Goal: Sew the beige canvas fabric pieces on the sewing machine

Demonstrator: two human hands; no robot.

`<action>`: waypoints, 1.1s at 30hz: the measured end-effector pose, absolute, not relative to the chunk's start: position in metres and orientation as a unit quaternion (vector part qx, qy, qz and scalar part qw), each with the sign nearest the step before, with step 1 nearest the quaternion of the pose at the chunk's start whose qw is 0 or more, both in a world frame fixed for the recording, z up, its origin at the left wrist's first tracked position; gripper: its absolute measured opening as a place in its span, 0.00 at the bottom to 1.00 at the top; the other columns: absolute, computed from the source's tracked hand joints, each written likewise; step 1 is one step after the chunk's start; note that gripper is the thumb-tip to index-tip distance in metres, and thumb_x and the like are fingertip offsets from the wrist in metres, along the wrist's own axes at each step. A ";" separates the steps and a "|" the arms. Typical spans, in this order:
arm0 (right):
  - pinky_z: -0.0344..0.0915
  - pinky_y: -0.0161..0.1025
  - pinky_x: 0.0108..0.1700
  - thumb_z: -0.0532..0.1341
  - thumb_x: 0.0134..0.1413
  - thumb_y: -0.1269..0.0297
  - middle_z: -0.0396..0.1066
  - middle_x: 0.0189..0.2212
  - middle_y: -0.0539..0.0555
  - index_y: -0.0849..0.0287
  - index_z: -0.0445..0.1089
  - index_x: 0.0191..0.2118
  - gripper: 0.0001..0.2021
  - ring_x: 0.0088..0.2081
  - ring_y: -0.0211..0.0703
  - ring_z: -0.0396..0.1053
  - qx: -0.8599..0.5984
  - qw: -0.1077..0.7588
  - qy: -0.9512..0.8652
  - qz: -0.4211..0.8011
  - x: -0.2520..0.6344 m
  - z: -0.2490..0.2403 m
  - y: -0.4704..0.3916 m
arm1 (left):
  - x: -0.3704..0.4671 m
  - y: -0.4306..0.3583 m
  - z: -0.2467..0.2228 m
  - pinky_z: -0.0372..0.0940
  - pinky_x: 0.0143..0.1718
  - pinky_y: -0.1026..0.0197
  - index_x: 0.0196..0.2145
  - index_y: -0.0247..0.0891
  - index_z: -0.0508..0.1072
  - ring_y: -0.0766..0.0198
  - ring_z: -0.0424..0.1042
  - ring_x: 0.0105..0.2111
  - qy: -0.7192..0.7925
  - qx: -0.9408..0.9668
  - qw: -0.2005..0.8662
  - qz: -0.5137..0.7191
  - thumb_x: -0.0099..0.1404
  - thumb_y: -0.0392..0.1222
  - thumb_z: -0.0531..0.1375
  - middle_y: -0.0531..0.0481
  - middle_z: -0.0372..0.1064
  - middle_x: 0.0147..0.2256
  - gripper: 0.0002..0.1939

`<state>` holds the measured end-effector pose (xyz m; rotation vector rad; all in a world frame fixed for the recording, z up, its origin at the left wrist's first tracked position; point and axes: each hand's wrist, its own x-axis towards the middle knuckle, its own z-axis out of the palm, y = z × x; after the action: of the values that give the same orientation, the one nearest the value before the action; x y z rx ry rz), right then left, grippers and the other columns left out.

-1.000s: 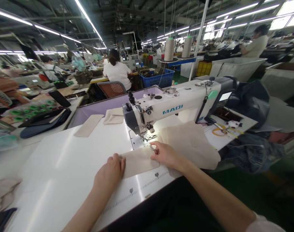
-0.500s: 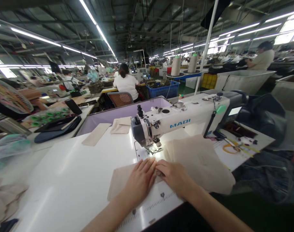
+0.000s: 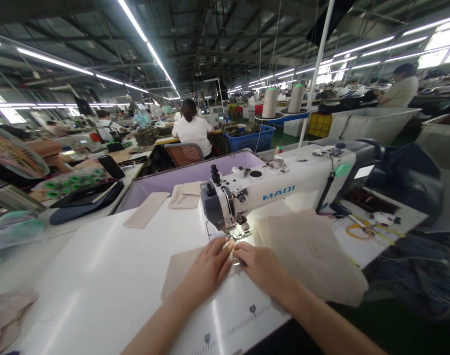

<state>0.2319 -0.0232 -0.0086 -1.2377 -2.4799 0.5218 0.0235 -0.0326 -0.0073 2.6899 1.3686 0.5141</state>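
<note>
A beige fabric piece (image 3: pixel 178 268) lies on the white sewing table, its inner edge under my fingers just in front of the presser foot (image 3: pixel 241 234). My left hand (image 3: pixel 206 268) rests on this piece, fingers together and fingertips closed on its edge close to the foot. Opposite it, my right hand (image 3: pixel 261 266) has curled fingers pinching the fabric by the metal plate. A larger beige fabric panel (image 3: pixel 306 246) spreads beneath the arm of the MAQI sewing machine (image 3: pixel 280 182) and over the table's right side. My fingers hide part of the held edge.
Two beige pieces, a flat strip (image 3: pixel 146 210) and a folded one (image 3: pixel 186 195), lie behind the machine head's left. Scissors with orange handles (image 3: pixel 360 230) rest on the right. A lilac bin (image 3: pixel 154 182) borders the table's back. A co-worker (image 3: pixel 192 128) sits beyond it.
Both hands have shifted slightly left, and my left fingertips are more bent. A gap with a metal plate shows between the hands. The camera view has moved a little.
</note>
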 end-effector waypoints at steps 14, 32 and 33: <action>0.64 0.37 0.41 0.56 0.65 0.70 0.74 0.52 0.48 0.54 0.72 0.48 0.11 0.44 0.45 0.75 -0.435 0.145 -0.869 0.187 0.231 -0.005 -0.025 | 0.022 -0.030 -0.005 0.66 0.61 0.45 0.60 0.42 0.69 0.51 0.66 0.59 0.440 0.880 0.061 0.168 0.76 0.43 0.52 0.40 0.67 0.57 0.18; 0.66 0.37 0.49 0.55 0.65 0.71 0.74 0.53 0.52 0.53 0.72 0.52 0.15 0.48 0.47 0.75 -0.413 0.147 -0.871 0.222 0.247 -0.005 -0.040 | 0.019 -0.055 -0.007 0.67 0.60 0.43 0.66 0.46 0.64 0.49 0.67 0.62 0.403 0.906 0.004 0.131 0.75 0.39 0.53 0.44 0.68 0.62 0.23; 0.66 0.37 0.50 0.54 0.64 0.72 0.74 0.54 0.52 0.54 0.72 0.53 0.16 0.49 0.47 0.75 -0.409 0.148 -0.872 0.225 0.248 -0.006 -0.042 | 0.019 -0.060 -0.007 0.68 0.59 0.44 0.66 0.47 0.63 0.50 0.67 0.61 0.395 0.909 0.007 0.129 0.75 0.38 0.53 0.44 0.68 0.61 0.24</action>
<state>0.2485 -0.0420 -0.0059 -1.1756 -2.5087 0.6473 0.0191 -0.0596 -0.0069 2.8446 1.2361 0.4039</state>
